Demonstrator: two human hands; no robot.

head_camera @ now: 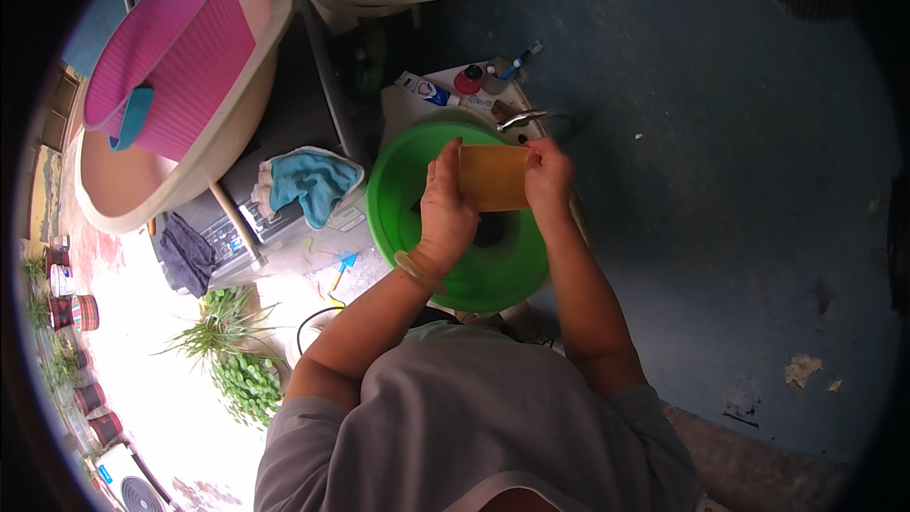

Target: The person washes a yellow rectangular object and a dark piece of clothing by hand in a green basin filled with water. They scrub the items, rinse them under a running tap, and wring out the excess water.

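Note:
An amber, translucent block, possibly a bar of laundry soap (495,178), is between my two hands above a round green plastic basin (490,281). My left hand (449,217) lies along the block's left end, with its fingers pointing up. The right end is gripped by my right hand (549,178), thumb and fingers closed on it. Something dark lies in the basin below, partly hidden by the block and my left hand. A metal faucet (522,119) reaches over the basin's top right rim.
Toothpaste (426,89), a red bottle (468,79) and a cup holding toothbrushes (495,78) stand behind the basin. To the left are a cream tub (266,71) with a pink washboard-like basin (199,64), a teal cloth (313,181) and a washing machine (291,114). A blue wall rises at right.

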